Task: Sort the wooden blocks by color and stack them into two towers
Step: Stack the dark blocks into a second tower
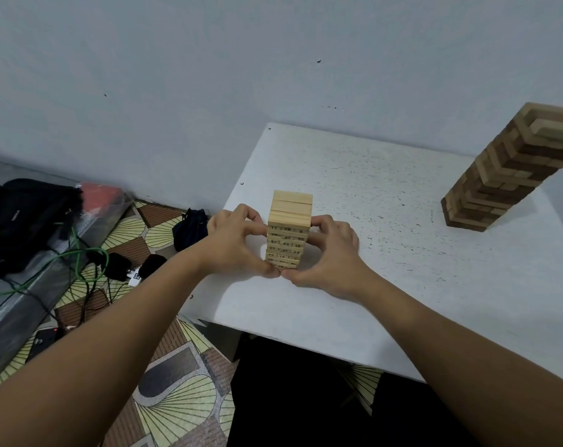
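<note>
Both hands are hugging the light tower [289,227] in the middle of the white table [386,253]: left hand [233,243] at 9 o'clock, right hand [330,253] at 3 o'clock, fingers curling round it (thumbs touching below). The brown tower [505,175] is standing well apart at 2 o'clock.

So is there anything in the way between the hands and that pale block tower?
No. The left hand and right hand already touch the pale tower on either side. The darker tower stands well off to the right on the white table.
</note>
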`<state>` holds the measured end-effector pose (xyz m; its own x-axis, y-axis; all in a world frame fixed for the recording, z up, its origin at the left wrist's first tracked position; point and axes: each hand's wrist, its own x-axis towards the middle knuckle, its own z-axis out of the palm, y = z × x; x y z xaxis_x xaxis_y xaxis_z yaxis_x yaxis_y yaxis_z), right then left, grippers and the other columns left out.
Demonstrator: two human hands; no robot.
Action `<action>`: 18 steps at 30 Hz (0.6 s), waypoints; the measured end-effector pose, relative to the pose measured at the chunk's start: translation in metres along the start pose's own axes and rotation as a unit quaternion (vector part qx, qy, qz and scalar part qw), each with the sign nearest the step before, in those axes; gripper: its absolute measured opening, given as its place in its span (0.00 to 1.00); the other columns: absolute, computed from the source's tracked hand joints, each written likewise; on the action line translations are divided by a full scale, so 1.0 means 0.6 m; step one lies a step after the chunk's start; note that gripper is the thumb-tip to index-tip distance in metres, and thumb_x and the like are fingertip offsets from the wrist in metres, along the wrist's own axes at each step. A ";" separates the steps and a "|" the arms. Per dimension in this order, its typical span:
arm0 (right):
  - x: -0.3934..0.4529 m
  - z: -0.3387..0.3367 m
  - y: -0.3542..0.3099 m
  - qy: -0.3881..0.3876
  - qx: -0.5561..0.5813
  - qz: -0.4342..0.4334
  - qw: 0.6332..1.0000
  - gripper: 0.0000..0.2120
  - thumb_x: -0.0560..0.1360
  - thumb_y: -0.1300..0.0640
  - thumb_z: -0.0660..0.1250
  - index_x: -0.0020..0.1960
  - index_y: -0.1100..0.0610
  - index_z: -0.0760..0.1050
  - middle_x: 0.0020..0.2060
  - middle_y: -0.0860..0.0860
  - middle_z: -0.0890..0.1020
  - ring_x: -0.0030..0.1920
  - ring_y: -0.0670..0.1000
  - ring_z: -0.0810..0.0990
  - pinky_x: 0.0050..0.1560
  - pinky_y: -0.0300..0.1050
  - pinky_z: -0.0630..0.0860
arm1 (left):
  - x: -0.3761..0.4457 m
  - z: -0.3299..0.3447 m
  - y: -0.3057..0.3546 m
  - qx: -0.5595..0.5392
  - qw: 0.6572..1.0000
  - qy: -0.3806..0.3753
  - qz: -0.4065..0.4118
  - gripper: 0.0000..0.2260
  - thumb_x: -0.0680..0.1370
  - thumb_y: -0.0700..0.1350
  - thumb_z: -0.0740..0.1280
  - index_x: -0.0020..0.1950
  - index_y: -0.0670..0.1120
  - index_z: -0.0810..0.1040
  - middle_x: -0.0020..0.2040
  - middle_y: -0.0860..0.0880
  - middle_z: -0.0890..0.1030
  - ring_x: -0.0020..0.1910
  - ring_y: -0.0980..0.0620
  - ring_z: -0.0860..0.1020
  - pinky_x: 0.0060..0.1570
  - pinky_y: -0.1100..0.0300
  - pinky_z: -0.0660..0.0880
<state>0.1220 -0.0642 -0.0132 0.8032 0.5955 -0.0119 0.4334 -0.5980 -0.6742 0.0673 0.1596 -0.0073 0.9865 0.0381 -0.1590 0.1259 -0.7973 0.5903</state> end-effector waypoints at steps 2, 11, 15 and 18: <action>0.001 0.001 0.003 0.006 -0.003 -0.002 1.000 0.22 0.64 0.35 0.78 0.49 0.23 0.68 0.63 0.33 0.69 0.63 0.42 0.54 0.75 0.50 0.54 | 0.002 0.002 0.000 0.000 1.000 0.005 -0.001 0.31 0.53 0.75 0.72 0.54 0.68 0.82 0.59 0.62 0.66 0.66 0.53 0.57 0.66 0.59 0.50; 0.010 -0.011 0.013 0.006 -0.025 0.002 1.000 0.20 0.63 0.32 0.76 0.48 0.26 0.68 0.63 0.34 0.71 0.64 0.45 0.55 0.75 0.49 0.51 | 0.024 0.010 0.004 -0.015 1.000 0.001 -0.009 0.33 0.53 0.73 0.74 0.56 0.65 0.83 0.59 0.62 0.68 0.65 0.53 0.59 0.60 0.63 0.57; 0.017 -0.025 0.025 0.006 -0.025 0.012 1.000 0.20 0.62 0.32 0.75 0.48 0.22 0.67 0.62 0.35 0.72 0.65 0.46 0.56 0.74 0.49 0.52 | 0.045 0.015 0.017 -0.016 1.000 0.003 -0.003 0.33 0.52 0.73 0.73 0.55 0.65 0.83 0.57 0.63 0.68 0.63 0.54 0.59 0.63 0.62 0.54; 0.021 -0.040 0.033 0.020 -0.027 0.021 0.999 0.21 0.64 0.35 0.78 0.47 0.28 0.67 0.62 0.36 0.73 0.63 0.44 0.56 0.74 0.48 0.52 | 0.066 0.024 0.025 -0.024 1.000 0.012 -0.003 0.32 0.51 0.72 0.74 0.54 0.65 0.82 0.55 0.64 0.67 0.62 0.56 0.60 0.65 0.61 0.57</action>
<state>0.1509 -0.0815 -0.0089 0.8366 0.5477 -0.0086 0.4196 -0.6509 -0.6326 0.1070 0.1407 -0.0161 0.9879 0.0578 -0.1440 0.1363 -0.7667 0.6274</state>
